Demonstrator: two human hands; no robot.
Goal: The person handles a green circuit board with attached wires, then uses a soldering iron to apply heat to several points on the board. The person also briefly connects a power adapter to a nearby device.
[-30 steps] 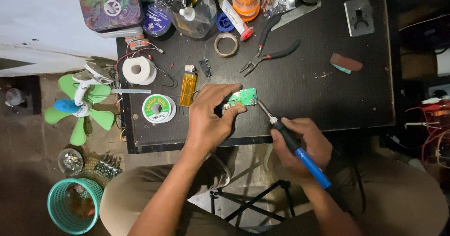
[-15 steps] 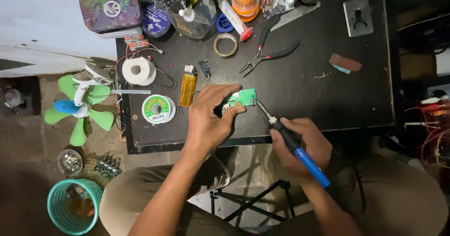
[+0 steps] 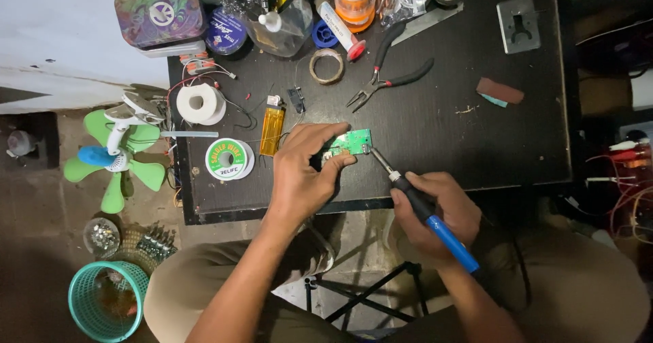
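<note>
My left hand (image 3: 304, 173) presses down on a small green circuit board (image 3: 353, 141) lying on the black table (image 3: 435, 132), fingers over its left part. My right hand (image 3: 435, 214) grips a soldering iron (image 3: 427, 211) with a blue and black handle. Its metal tip touches the right edge of the board. A cord runs back from the iron's handle past my right wrist.
A yellow lighter (image 3: 271, 121), a solder spool (image 3: 227, 158) and a white tape roll (image 3: 199, 103) lie left of the board. Pliers (image 3: 388, 77), a brown tape ring (image 3: 326, 66), bottles and a tin crowd the far edge. A green fan (image 3: 115, 154) and teal basket (image 3: 107, 307) sit on the floor.
</note>
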